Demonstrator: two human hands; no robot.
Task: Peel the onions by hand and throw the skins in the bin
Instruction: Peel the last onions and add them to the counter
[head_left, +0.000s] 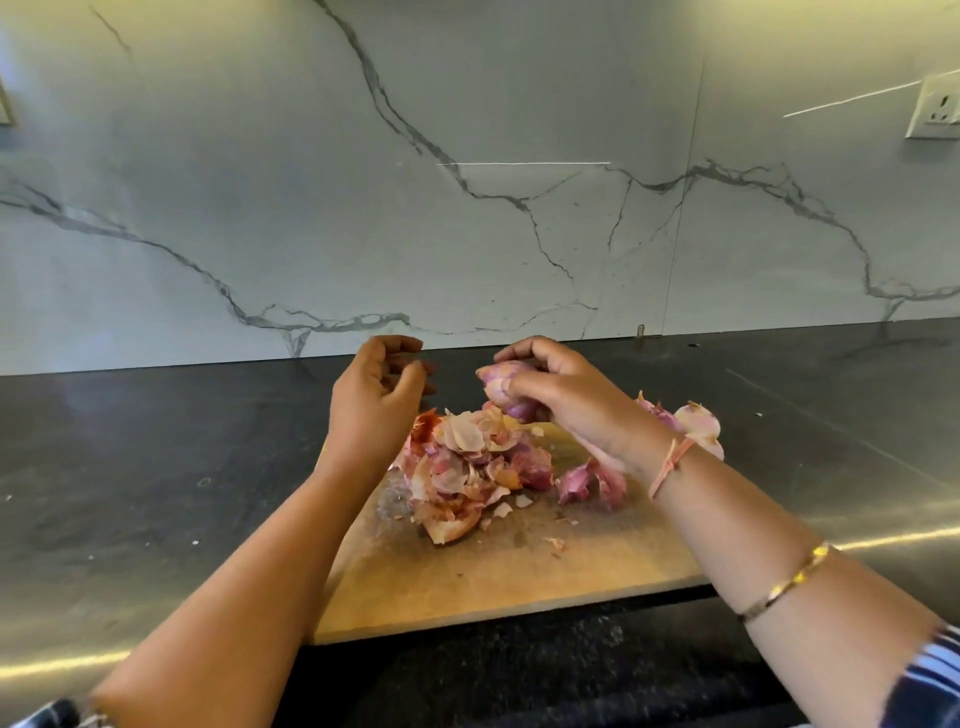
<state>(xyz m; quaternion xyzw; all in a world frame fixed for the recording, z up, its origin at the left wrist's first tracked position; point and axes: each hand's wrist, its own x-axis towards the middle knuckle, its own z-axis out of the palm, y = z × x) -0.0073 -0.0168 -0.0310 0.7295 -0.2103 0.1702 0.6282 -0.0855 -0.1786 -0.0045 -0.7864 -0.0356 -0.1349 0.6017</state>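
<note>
Marble wall (467, 234) backs dark counter (156, 441); right hand (566, 400) grips onion (501, 384), left hand (374, 405) loosely curled.

You've got no readable txt, labels, brands, nos. or signs anywhere in view. Wall socket (935, 106) at 2 o'clock: any marking on it is too small to read.

Pink onion (501, 387) above heaped papery skins (467, 467)
</note>
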